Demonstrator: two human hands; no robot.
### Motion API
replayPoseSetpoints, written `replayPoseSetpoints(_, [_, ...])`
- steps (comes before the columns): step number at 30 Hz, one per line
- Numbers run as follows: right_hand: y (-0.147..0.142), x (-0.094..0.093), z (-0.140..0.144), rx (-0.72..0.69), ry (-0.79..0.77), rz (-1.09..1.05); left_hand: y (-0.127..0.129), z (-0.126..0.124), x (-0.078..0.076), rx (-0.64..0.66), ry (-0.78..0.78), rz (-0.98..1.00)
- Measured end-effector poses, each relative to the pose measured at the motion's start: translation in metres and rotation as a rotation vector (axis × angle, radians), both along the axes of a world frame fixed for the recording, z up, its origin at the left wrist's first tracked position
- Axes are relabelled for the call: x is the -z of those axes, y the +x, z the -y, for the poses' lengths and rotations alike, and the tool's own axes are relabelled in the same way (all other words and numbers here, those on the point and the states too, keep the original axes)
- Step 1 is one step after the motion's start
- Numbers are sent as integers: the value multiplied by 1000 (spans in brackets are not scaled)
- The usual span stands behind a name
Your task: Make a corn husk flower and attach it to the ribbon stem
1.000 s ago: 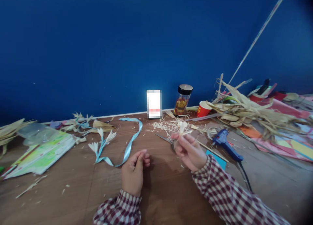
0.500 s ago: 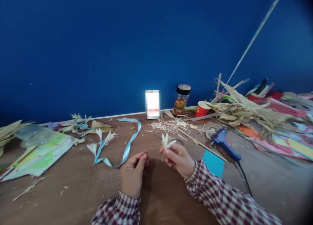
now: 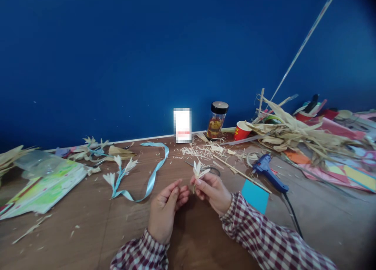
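Observation:
Between the thumb and fingers of my right hand is a small pale corn-husk flower, its pointed petals upward and a short stem end showing below. Close to its left, my left hand has its fingers loosely curled and parted, with nothing visible in them. The two hands are a small gap apart above the wooden table. Left of them lies a blue-wrapped stem with several white husk flowers, a light blue ribbon trailing from it.
Scissors, partly hidden, lie behind my right hand among husk shavings. To the right are a blue glue gun, a stick and a blue paper square. A jar, red cup and husk pile stand behind.
My left hand has moved right, closer to the flower, and its fingers have spread from a pinch. My right hand still holds the flower in nearly the same place.

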State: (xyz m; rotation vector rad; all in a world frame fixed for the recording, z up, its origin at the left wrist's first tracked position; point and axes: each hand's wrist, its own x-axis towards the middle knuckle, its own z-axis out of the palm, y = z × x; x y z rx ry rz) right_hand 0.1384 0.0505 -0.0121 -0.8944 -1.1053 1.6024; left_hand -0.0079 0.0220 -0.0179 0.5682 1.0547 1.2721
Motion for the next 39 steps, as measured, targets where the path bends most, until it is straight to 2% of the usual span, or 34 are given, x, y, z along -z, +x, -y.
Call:
replayPoseSetpoints(4, [0,0,-1,43,0,-5,1,0,-3,20,22,75])
replayPoseSetpoints(8, [-1,-1,-1,73,-6,-16,2,2,-7,52,-4,61])
replayPoseSetpoints(14, [0,-4,2,-80,-9,3,3,7,-9,116,-79,19])
replayPoseSetpoints(19, [0,-3,3,-129,7,-23,4,10,-9,177,33,5])
replayPoseSetpoints(21, [-1,-2,3,-105,-1,-36,4,10,-11,172,66,49])
replayPoseSetpoints(25, [-2,-1,2,-67,-6,-46,4,8,-18,148,3,215])
replayPoseSetpoints(33, [0,2,1,-54,-19,-19,2,6,-14,181,78,146])
replayPoseSetpoints(39, [0,3,1,-57,-25,10,3,9,-17,220,114,345])
